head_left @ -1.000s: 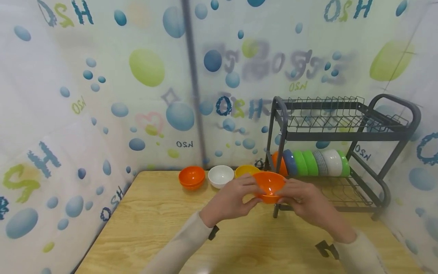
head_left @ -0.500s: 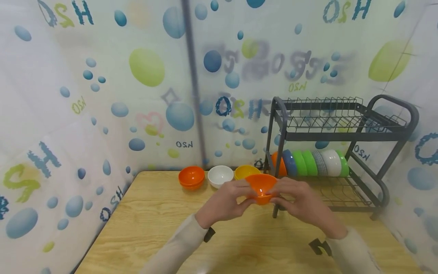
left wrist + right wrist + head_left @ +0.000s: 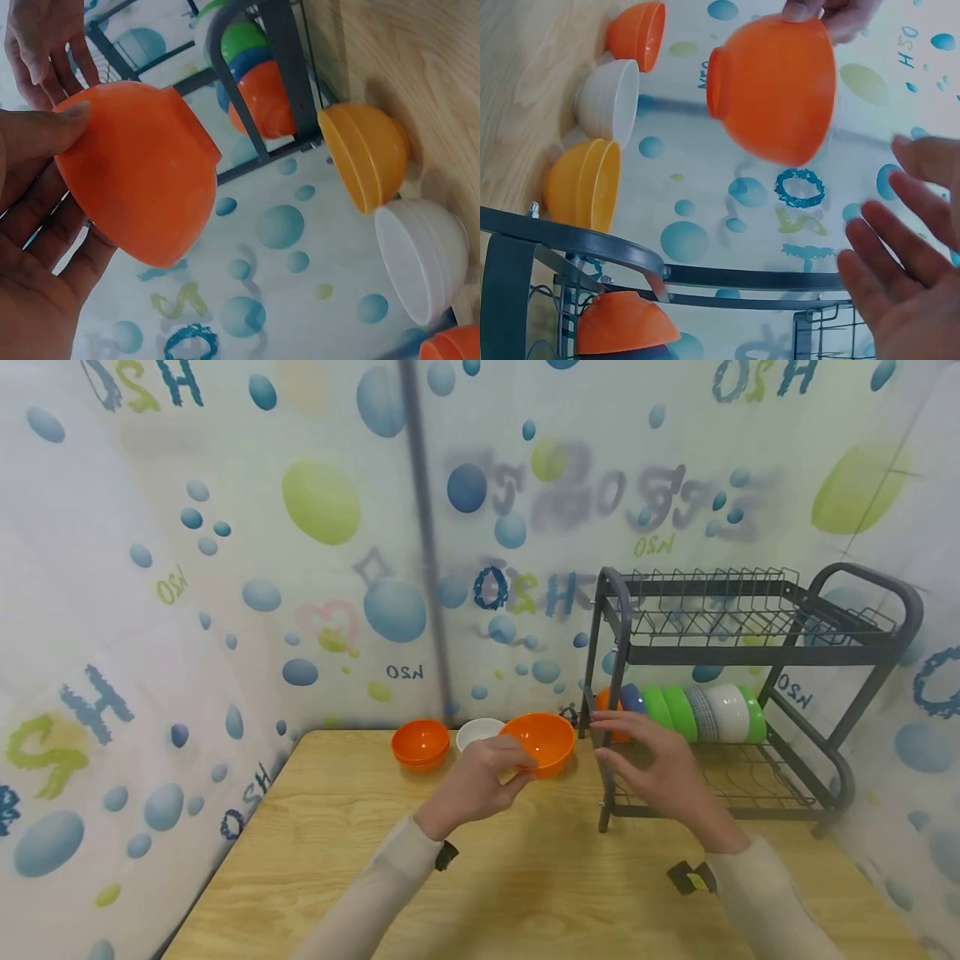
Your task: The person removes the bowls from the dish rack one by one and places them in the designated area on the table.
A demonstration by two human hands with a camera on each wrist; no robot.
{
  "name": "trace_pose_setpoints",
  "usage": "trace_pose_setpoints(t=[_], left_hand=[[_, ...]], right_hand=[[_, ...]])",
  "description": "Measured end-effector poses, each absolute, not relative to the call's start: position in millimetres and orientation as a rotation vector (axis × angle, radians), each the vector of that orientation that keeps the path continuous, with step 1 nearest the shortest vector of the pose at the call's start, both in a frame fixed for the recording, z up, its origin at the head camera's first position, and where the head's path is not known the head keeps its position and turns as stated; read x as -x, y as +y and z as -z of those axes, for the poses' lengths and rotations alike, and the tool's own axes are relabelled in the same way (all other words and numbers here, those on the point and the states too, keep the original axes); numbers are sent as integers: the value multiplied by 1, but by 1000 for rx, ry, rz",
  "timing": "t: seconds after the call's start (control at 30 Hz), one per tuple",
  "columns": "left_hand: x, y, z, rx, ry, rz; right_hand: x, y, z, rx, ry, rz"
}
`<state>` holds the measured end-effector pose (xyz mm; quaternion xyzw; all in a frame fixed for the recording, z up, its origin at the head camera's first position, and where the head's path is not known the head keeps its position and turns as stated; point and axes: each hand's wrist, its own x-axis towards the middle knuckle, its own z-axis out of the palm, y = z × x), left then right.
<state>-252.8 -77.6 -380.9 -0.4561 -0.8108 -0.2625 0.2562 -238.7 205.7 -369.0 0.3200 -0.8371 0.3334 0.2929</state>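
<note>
Left grip [image 3: 474,787] alone pinches the raised orange bowl [image 3: 546,745]; right grip [image 3: 663,768] is spread, empty. Rim twists, might clip the white bowl [image 3: 475,729] beyond left grip.

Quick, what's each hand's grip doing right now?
Left hand grip: closed, holding an orange bowl by its rim.
Right hand grip: open, holding nothing.

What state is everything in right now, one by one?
Held orange bowl, lifted, mouth up.
Left grip, holding that bowl's rim.
Right grip, open, apart from that bowl.
Orange bowl stack, nested, upright on the table.
Yellow bowls, nested, upright.
White bowl, upright.
Rack, standing on its feet.
Rack bowls, lying sideways in a row.
</note>
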Motion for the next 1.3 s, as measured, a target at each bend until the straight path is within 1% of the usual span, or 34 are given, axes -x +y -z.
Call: trace_pose_setpoints(t=[0.23,0.5,0.8,1.0,1.3], left_hand=[[269,-95,384,1118,-2253,740],[289,-120,390,981,-2299,659],[310,-148,399,860,-2332,547],[324,-166,405,749,-2417,540],[344,-193,415,626,-2537,548]], right_hand=[[249,211,364,-543,-2204,-1112],[266,216,362,-348,-2281,-1258],[289,213,360,-248,-2354,-1407],[298,211,360,-180,-2359,-1397],[305,211,361,-156,-2347,-1349]])
